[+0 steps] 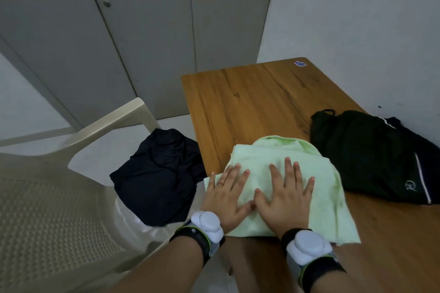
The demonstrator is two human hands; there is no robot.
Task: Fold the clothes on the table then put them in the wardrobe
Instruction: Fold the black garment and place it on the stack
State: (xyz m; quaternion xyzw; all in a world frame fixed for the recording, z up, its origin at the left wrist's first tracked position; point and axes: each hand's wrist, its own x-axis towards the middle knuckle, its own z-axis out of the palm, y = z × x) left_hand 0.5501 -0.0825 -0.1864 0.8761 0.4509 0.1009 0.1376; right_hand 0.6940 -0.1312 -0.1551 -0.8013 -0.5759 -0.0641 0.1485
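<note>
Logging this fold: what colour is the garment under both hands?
Pale green garment, plain; the head view shows it best.

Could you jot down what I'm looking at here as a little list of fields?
hands: left hand and right hand pressed flat on the light green garment
table: wooden, holding the green garment and a black garment with white stripes
chair: beige plastic, with a dark garment on it
wardrobe: grey doors closed
</note>
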